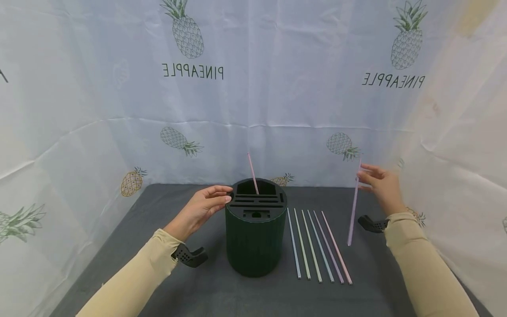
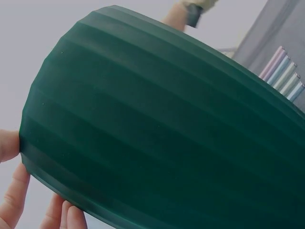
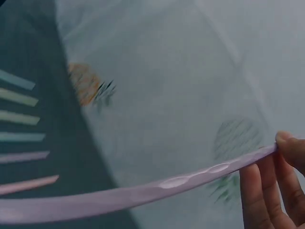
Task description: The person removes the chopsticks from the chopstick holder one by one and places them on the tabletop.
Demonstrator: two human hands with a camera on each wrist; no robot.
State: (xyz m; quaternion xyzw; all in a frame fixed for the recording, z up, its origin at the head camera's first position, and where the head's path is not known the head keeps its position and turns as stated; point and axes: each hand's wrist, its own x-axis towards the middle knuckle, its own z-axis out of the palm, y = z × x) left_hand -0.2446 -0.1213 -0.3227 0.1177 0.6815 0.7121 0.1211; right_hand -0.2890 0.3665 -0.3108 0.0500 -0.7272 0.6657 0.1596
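Note:
A dark green ribbed utensil holder (image 1: 253, 242) stands upright, with a large compartment at the back of its top and narrow slots in front. My left hand (image 1: 203, 206) touches the left side of its rim. In the left wrist view the thumb (image 2: 8, 145) and fingers (image 2: 53, 212) lie along the holder's edge. A pink chopstick (image 1: 252, 171) leans in the back compartment, its lower end hidden. Off to the right, my right hand (image 1: 378, 185) pinches a lilac chopstick (image 1: 354, 213) near its thin end. The thick end points down.
Several pastel chopsticks (image 1: 317, 246) lie side by side on the grey table covering (image 1: 178, 290), right of the holder. A white curtain (image 1: 277, 101) printed with pineapples hangs behind and along both sides. Each wrist wears a black camera mount (image 1: 190, 256).

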